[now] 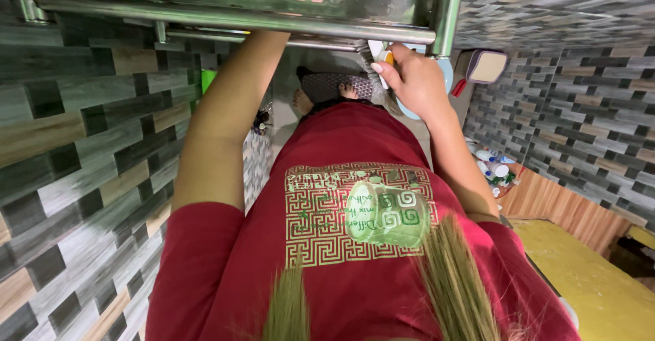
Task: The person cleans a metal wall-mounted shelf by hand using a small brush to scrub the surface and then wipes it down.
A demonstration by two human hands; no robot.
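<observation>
Steel rack (232, 3) overhead — the right hand (413, 81) holds a scrub brush (377, 64) against its lower rail, grip closed round the handle. The left hand is hidden behind the rack — its grip cannot be told.

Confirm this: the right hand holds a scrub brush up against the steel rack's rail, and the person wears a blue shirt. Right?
Not quite. The shirt is red, not blue, as the head view shows. The right hand does hold a scrub brush up against the steel rack's rail.
</observation>
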